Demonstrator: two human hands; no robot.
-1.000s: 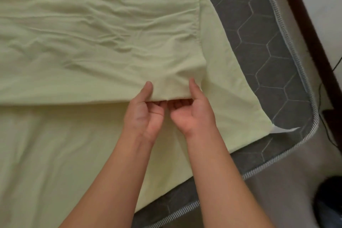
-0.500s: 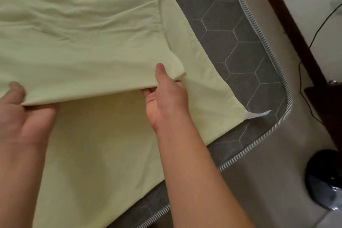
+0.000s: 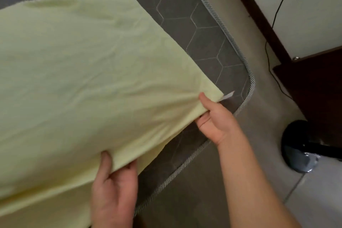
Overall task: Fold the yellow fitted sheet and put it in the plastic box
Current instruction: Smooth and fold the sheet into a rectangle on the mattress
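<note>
On the grey hexagon-quilted mattress [image 3: 203,42], the pale yellow fitted sheet [image 3: 92,79] lay spread in layers, its near edge lifted slightly off the striped piping. The left hand [image 3: 114,187] pinched that edge, thumb on top and fingers beneath. The right hand [image 3: 216,122] was clamped on the sheet's right corner in the same manner, just beside the small white tag [image 3: 228,95].

One second earlier both hands had been together at the middle of the upper layer's edge, with a broad band of the lower layer exposed in front. Half a second earlier they had separated along that edge. At this moment the upper layer had been drawn toward the person and covered the lower layer almost to the tagged corner.

Judged from this, the layers were being aligned edge to edge. The sheet remained too wide for storage, so further folds were probably required. The plastic box was not in view.
</note>
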